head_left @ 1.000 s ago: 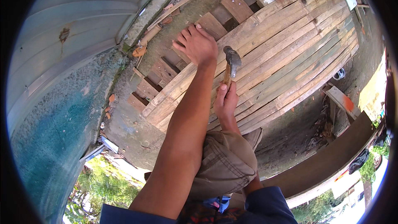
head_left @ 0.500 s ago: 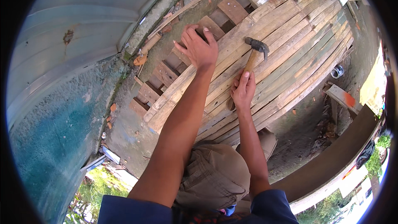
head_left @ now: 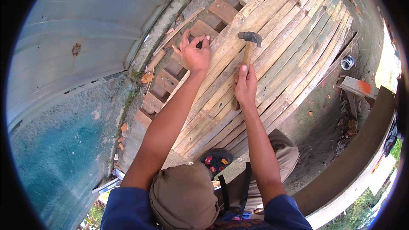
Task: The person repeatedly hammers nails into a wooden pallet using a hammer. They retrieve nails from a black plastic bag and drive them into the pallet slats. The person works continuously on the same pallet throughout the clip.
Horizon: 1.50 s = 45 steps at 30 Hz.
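Observation:
My right hand (head_left: 246, 86) grips the wooden handle of a claw hammer (head_left: 248, 53), whose dark metal head points away from me above a platform of pale, worn wooden slats (head_left: 272, 44). Over the platform's left edge, my left hand (head_left: 196, 56) is bent, thumb and forefinger brought together and the other fingers raised. Anything between those fingertips is too small to make out. Beneath and beyond this hand, short brown wooden block ends (head_left: 203, 30) jut out in a row from the platform's side.
A corrugated metal sheet (head_left: 98, 21) and a blue-stained concrete wall (head_left: 64, 123) stand at the left. A bamboo piece (head_left: 156, 59) lies beside the platform. On the right are a small can (head_left: 347, 62) and a board with an orange mark (head_left: 358, 86). My clog (head_left: 217, 160) is near the platform's front edge.
The view has shifted, and the platform sits further left in it. My left thumb and forefinger have drawn together. The hammer stays in my right hand, and my clog has come into view.

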### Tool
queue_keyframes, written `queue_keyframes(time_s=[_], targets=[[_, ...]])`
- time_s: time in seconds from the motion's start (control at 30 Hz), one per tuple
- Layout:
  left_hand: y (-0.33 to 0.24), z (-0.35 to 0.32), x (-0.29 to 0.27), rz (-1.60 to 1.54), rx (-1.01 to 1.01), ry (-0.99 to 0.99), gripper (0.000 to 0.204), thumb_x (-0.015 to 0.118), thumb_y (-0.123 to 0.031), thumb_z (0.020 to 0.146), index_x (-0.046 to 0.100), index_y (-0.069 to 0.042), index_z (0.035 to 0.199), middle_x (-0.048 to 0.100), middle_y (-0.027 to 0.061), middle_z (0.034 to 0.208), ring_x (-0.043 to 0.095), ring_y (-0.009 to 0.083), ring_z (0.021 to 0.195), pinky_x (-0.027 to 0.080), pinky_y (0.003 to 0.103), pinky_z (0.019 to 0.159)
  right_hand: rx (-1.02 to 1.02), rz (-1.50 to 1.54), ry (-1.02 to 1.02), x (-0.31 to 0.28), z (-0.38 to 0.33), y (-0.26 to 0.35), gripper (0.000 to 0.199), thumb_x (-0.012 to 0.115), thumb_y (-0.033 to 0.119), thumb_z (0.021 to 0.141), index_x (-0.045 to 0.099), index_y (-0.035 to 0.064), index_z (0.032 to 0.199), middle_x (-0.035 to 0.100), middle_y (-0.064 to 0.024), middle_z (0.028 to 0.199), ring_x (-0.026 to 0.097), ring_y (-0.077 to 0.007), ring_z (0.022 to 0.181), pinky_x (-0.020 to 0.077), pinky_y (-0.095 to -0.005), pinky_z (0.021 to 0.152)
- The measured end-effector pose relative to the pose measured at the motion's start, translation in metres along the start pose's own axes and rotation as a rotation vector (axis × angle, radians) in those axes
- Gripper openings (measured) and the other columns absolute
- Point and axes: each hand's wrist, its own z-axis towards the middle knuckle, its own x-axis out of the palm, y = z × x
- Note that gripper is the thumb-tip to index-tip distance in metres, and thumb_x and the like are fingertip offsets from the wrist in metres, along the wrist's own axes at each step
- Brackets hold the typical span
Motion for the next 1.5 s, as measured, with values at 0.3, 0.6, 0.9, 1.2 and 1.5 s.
queue_keyframes(time_s=[0.3, 0.6, 0.9, 1.2, 1.5], targets=[[0.021, 0.019, -0.02, -0.029, 0.194, 0.175, 0.017, 0.082, -0.026, 0.087, 0.075, -0.012, 0.093, 0.058, 0.0118, 0.136, 0.056, 0.0322, 0.123, 0.026, 0.055, 0.114, -0.047, -0.04, -0.01, 0.0, 0.001, -0.002, 0.04, 0.05, 0.038, 0.109, 0.059, -0.0008, 0.104, 0.058, -0.0033, 0.071, 0.052, -0.0113, 0.064, 0.0444, -0.0303, 0.059], [-0.009, 0.042, -0.051, -0.314, 0.026, 0.499, 0.01, 0.068, -0.012, 0.099, 0.062, -0.005, 0.102, 0.066, 0.0045, 0.096, 0.06, 0.0132, 0.088, 0.049, 0.029, 0.079, -0.086, 0.0, 0.024, 0.001, 0.002, -0.005, 0.04, 0.045, 0.046, 0.11, 0.055, 0.0074, 0.109, 0.043, 0.0039, 0.068, 0.039, -0.0049, 0.05, 0.0336, -0.0233, 0.042], [-0.004, 0.014, -0.03, -0.498, -0.053, 0.578, 0.021, 0.05, -0.005, 0.103, 0.071, -0.005, 0.103, 0.061, -0.0009, 0.085, 0.053, 0.008, 0.077, 0.045, 0.024, 0.073, -0.08, 0.009, 0.002, 0.002, 0.003, -0.008, 0.039, 0.045, 0.047, 0.11, 0.055, 0.0092, 0.109, 0.043, 0.0039, 0.068, 0.038, -0.0054, 0.049, 0.0335, -0.0237, 0.042], [0.001, 0.023, -0.033, -0.899, -0.266, 0.621, 0.027, 0.055, 0.004, 0.098, 0.069, 0.005, 0.121, 0.073, 0.0089, 0.106, 0.064, 0.01, 0.089, 0.052, 0.024, 0.08, -0.06, -0.003, -0.02, 0.002, 0.004, -0.007, 0.04, 0.049, 0.047, 0.109, 0.055, 0.0076, 0.109, 0.045, 0.0031, 0.068, 0.04, -0.0056, 0.049, 0.0339, -0.0243, 0.042], [-0.015, 0.027, -0.025, -0.724, -0.113, 0.656, 0.026, 0.071, -0.004, 0.096, 0.072, 0.003, 0.121, 0.077, 0.0094, 0.104, 0.068, 0.0095, 0.083, 0.055, 0.025, 0.077, -0.039, 0.028, -0.01, 0.004, 0.004, -0.005, 0.041, 0.049, 0.048, 0.108, 0.055, 0.0076, 0.109, 0.045, 0.0034, 0.068, 0.039, -0.0056, 0.048, 0.0334, -0.0245, 0.042]])
